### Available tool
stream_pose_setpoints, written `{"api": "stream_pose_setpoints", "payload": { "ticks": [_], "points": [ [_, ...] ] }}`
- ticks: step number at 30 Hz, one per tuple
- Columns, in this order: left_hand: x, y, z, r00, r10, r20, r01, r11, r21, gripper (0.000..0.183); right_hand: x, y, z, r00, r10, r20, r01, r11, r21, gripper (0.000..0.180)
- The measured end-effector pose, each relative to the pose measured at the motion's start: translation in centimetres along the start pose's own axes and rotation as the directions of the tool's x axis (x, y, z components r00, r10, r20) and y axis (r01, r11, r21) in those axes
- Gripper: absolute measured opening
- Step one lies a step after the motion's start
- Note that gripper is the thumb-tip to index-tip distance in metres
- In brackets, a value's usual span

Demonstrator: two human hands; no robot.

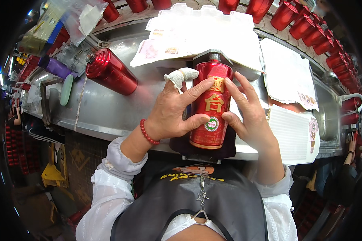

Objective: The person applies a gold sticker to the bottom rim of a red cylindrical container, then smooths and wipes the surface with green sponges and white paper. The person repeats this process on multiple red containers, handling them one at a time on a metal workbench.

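Observation:
A red metallic bottle [209, 138] with gold characters and a round white and green emblem lies in a dark holder [202, 57], its neck pointing away from me. My left hand [178, 105] rests on its left side, index fingertip by the upper character and thumb by the emblem; a white cloth cover is on one of its fingers. My right hand [247, 111] touches the bottle's right side with index finger and thumb. Neither hand is wrapped around it. Another red bottle [113, 72], without lettering on the visible side, stands on the steel table [102, 105] to the left.
White label sheets [199, 33] lie beyond the holder, with more sheets [286, 69] at the right beside a steel sink [327, 117]. Red bottles [285, 15] line a conveyor at the back. A purple bottle [55, 66] and a green oblong object [67, 90] are at left.

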State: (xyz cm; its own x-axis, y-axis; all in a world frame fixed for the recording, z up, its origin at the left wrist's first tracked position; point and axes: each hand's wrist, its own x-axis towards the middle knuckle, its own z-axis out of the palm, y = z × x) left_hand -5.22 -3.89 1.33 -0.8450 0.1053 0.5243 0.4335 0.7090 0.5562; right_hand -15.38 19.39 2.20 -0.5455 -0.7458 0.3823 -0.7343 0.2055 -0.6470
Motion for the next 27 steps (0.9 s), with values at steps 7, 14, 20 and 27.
{"api": "stream_pose_setpoints", "payload": {
  "ticks": [7, 14, 20, 27],
  "points": [
    [1.1, -0.3, -0.4, 0.997, 0.061, -0.042, -0.057, 0.994, 0.092, 0.062, 2.1, -0.9, -1.4, 0.996, -0.093, 0.014, 0.094, 0.985, -0.145, 0.06],
    [2.3, 1.0, -1.0, 1.0, 0.007, -0.027, -0.005, 0.998, 0.057, 0.057, 3.5, -0.2, -1.6, 0.995, -0.103, 0.001, 0.102, 0.981, -0.167, 0.06],
    [1.3, -0.3, -0.5, 0.993, -0.003, -0.114, -0.001, 0.999, -0.037, 0.054, 2.5, -0.3, -1.4, 0.996, -0.088, 0.001, 0.088, 0.988, -0.129, 0.063],
    [1.2, -0.2, 0.4, 0.989, -0.006, -0.149, 0.004, 1.0, -0.015, 0.052, 1.2, -0.3, -0.4, 1.0, -0.022, -0.014, 0.022, 1.0, 0.007, 0.06]
  ]
}}
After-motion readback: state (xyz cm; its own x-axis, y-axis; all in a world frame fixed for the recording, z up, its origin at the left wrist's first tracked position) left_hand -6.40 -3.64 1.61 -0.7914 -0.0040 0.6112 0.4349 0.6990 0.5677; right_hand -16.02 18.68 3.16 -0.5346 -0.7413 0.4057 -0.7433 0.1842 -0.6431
